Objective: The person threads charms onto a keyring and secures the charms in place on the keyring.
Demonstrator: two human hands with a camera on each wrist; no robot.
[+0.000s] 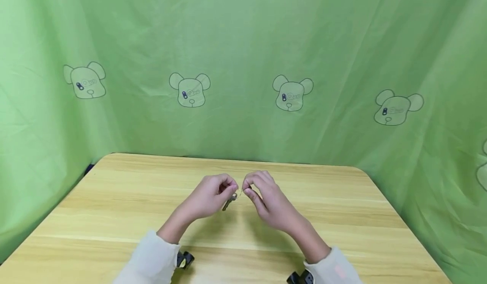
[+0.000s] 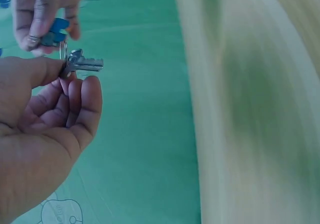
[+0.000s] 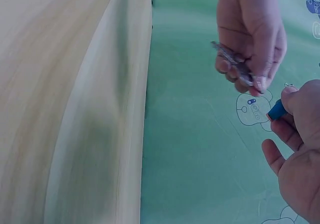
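Note:
Above the middle of the table, my left hand (image 1: 213,196) and right hand (image 1: 271,203) face each other close together. Thumb and finger of the left pinch a metal key (image 2: 91,64) at its ring end, its blade pointing away from the fingers. A thin metal key ring (image 2: 63,50) runs between the two hands. My right hand pinches a small blue piece (image 3: 278,109) by the ring; its kind cannot be told, as fingers cover part of it. In the head view the key (image 1: 228,203) hangs below the left fingertips.
A light wood-grain table (image 1: 114,208) with rounded far corners lies under the hands. Green cloth (image 1: 243,30) with printed bear heads hangs behind it and at both sides. Black wrist devices (image 1: 185,260) show at the pale sleeves (image 1: 146,260).

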